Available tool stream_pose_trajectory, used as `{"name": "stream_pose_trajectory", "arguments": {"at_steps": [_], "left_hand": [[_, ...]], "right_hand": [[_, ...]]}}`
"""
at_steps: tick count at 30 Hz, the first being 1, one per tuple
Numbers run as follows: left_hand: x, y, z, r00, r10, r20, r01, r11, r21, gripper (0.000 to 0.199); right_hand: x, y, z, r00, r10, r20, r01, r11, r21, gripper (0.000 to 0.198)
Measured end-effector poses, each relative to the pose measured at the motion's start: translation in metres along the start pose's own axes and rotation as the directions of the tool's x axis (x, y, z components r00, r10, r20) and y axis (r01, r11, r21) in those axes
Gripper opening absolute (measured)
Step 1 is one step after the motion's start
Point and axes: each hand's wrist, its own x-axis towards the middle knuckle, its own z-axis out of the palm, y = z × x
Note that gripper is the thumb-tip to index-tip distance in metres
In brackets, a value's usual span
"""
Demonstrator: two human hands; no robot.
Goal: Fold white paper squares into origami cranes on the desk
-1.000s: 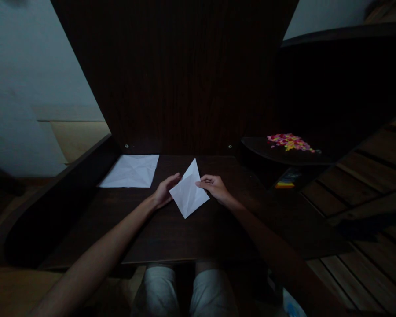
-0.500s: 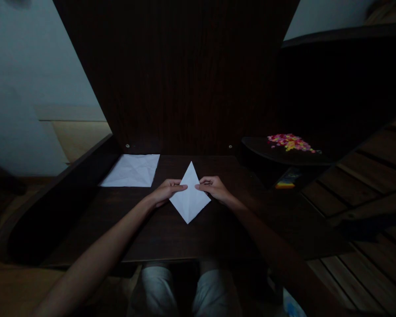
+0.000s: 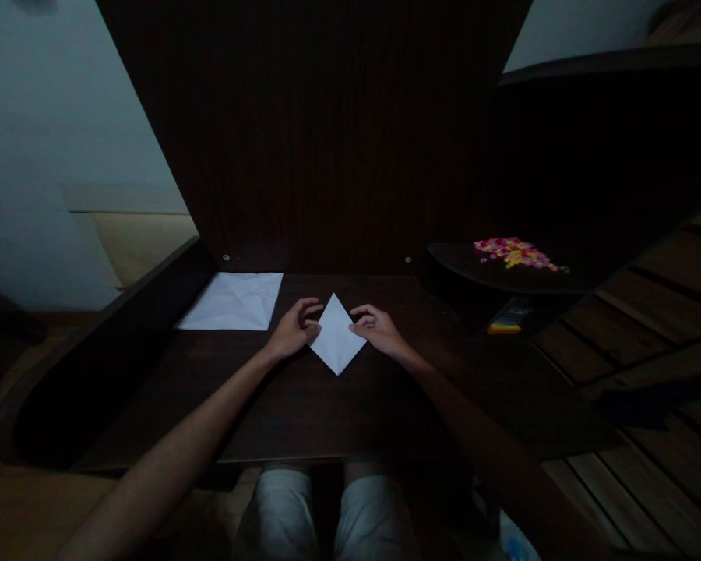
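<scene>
A piece of white paper [image 3: 335,343], folded into a kite shape, lies at the middle of the dark desk with one point away from me and one towards me. My left hand [image 3: 295,329] is at its left corner, the thumb touching the edge and the fingers spread apart above the desk. On the other side, my right hand [image 3: 379,330] rests its thumb on the paper's right edge, with its loosely bent fingers apart. Whether any fingertip reaches under the paper is hidden.
Creased white sheets [image 3: 234,301] lie at the desk's back left, beside a raised side panel [image 3: 105,351]. Small pink, red and yellow pieces [image 3: 517,252] are heaped on a corner shelf [image 3: 461,261] at right. A yellow-edged item [image 3: 505,329] sits below that shelf.
The paper looks smaller and its near point has shifted away from me. My left hand has loosened, its thumb drawing back to the paper's edge and its fingers spreading. The right fingers have opened slightly.
</scene>
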Motion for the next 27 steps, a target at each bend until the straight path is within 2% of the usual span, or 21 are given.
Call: {"name": "stream_pose_trajectory", "arguments": {"at_steps": [2,4,7,12,17,20,27], "left_hand": [[-0.001,0.0,-0.003,0.989,0.142,0.05,-0.15,0.965,0.216,0.049],[-0.004,0.002,-0.005,0.959,0.234,0.162,-0.282,0.858,0.428,0.037],[-0.006,0.005,-0.006,0.915,0.249,0.317,-0.394,0.719,0.573,0.029],[-0.009,0.009,-0.007,0.902,0.212,0.376,-0.411,0.688,0.599,0.025],[-0.012,0.015,-0.011,0.886,0.164,0.434,-0.434,0.627,0.647,0.048],[-0.013,0.015,-0.012,0.88,0.164,0.446,-0.443,0.622,0.645,0.058],[-0.015,0.016,-0.012,0.908,0.148,0.392,-0.4,0.587,0.704,0.074]], "right_hand": [[-0.001,0.0,-0.001,0.996,-0.089,-0.008,0.085,0.975,-0.204,0.017],[-0.003,0.0,-0.002,0.976,-0.215,0.019,0.203,0.884,-0.42,0.009],[-0.005,0.0,-0.004,0.926,-0.358,0.117,0.357,0.736,-0.575,0.008],[-0.004,0.003,-0.004,0.891,-0.38,0.246,0.451,0.689,-0.567,0.015],[-0.006,0.004,-0.005,0.897,-0.352,0.267,0.44,0.661,-0.608,0.018],[-0.008,0.003,-0.006,0.906,-0.319,0.276,0.422,0.677,-0.602,0.025],[-0.009,-0.002,-0.005,0.917,-0.28,0.285,0.398,0.693,-0.6,0.043]]}}
